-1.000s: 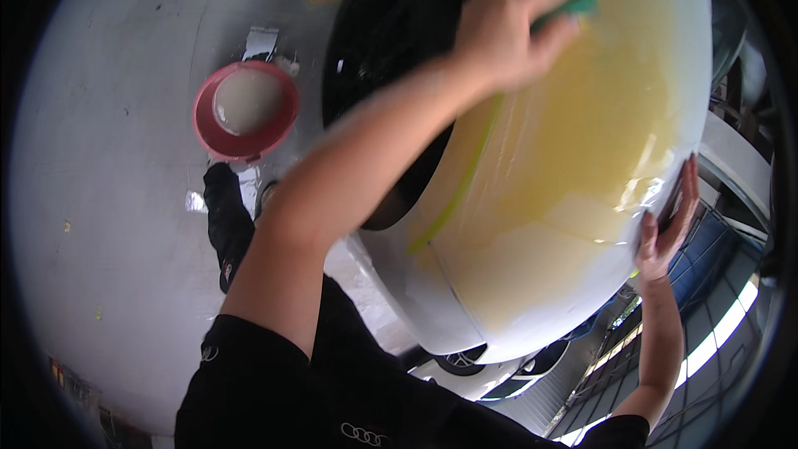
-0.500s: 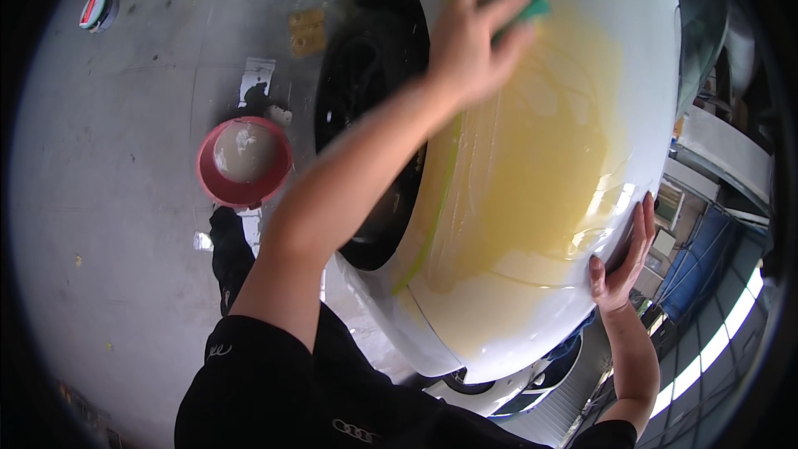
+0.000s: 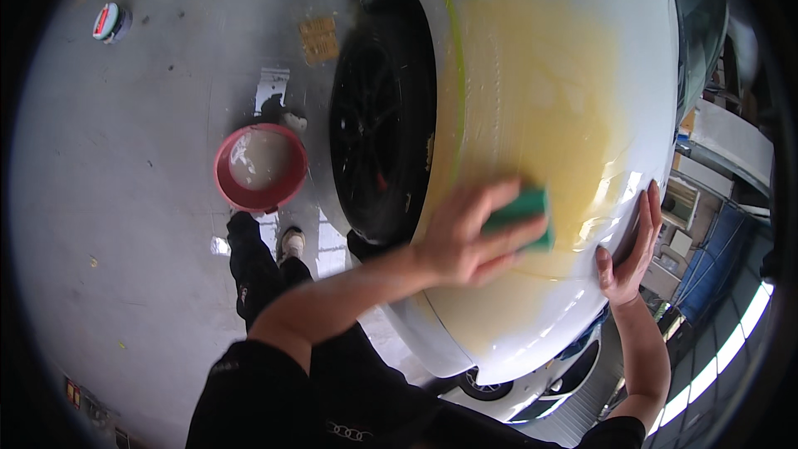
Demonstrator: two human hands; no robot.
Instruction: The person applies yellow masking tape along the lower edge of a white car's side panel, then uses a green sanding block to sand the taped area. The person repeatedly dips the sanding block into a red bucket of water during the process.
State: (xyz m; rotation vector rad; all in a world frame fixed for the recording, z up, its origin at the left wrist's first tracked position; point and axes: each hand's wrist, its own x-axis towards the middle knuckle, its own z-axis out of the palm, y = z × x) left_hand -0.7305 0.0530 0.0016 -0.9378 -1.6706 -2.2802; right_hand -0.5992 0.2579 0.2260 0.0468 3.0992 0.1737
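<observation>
My left hand point(image 3: 478, 237) grips a green block point(image 3: 524, 214), like a sponge or sanding pad, against a wet yellow patch point(image 3: 549, 75) on a white car body panel point(image 3: 632, 50); it is blurred by motion. A thin yellow-green strip point(image 3: 453, 25) runs along the patch's left side. My right hand point(image 3: 628, 258) rests with stretched fingers on the panel's right edge. Left of the patch are the black tyre and wheel point(image 3: 374, 125) in the wheel arch.
A pink bucket point(image 3: 283, 183) of cloudy liquid stands on the grey floor point(image 3: 133, 199) by my legs. A small tub point(image 3: 108, 22) and a piece of cardboard point(image 3: 317, 37) lie farther off. Another white car point(image 3: 507, 382) and various clutter are beyond the panel.
My left hand and the green block have moved down from the top of the yellow patch to its lower part. My right hand stays on the edge; the whole view has shifted somewhat.
</observation>
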